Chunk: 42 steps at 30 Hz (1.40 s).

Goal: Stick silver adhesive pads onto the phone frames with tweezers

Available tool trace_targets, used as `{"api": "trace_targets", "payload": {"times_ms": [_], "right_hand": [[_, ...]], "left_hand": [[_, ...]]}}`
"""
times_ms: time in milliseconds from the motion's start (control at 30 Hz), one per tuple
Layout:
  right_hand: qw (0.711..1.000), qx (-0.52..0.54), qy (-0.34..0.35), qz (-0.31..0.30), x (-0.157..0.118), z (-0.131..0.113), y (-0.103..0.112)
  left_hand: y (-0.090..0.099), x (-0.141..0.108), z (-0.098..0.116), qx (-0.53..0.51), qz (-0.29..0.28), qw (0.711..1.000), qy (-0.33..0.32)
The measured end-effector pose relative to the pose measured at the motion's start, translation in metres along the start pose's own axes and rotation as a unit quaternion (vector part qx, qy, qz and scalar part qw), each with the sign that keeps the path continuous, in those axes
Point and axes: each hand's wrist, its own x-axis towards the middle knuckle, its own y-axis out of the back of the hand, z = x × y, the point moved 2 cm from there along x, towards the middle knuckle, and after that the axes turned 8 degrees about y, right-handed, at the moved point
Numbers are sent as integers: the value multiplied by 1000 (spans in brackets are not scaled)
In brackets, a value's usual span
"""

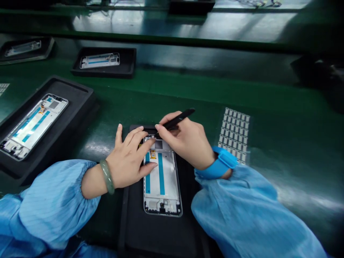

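A phone frame [168, 179] was laid lengthwise in a blk tray [158, 233] on the green tabletop [292, 157], its far end partly hidden by the hands. A blk pen-like tool [182, 116] was grasped by the R hand [189, 139] btwn thumb & fingers, tip aimed down at the frame's far end; whether contact was made couldn't be told. The L hand [129, 156] was spread over the frame's L edge, w/ nothing clasped. A blue strap [223, 163] was worn near the R hand, a green bangle [106, 176] near the L. A sheet of small parts [235, 134] was placed R of the hands. Another frame [34, 125] was set in a 2nd tray [77, 104] to the L.
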Motion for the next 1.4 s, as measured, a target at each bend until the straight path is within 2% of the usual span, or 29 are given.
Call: {"api": "trace_targets", "payload": {"times_ms": [200, 467, 567, 733, 800, 1067, 1267, 1400], "right_hand": [[999, 17, 11, 38, -6, 1, 3], [996, -41, 74, -22, -1, -5, -1], [998, -26, 59, -14, -2, -2, 0], [998, 38, 2, 58, -6, 7, 2], [996, 61, -8, 68, -7, 9, 2], [998, 1, 57, -1, -6, 1, 0], [999, -2, 30, 19, -6, 2, 1], [999, -15, 44, -14, -4, 2, 0]], "left_hand": [[-1, 0, 0, -5, -4, 1000, 4], [0, 0, 0, -12, 1, 1000, 0], [0, 1, 0, -6, 1, 1000, -2], [-1, 1, 0, 0, 2, 1000, -1], [-1, 0, 0, 0, 3, 1000, 0], [-1, 1, 0, -6, 0, 1000, 0], [-1, 1, 0, -9, 4, 1000, -2], [0, 1, 1, -4, 5, 1000, -8]]}}
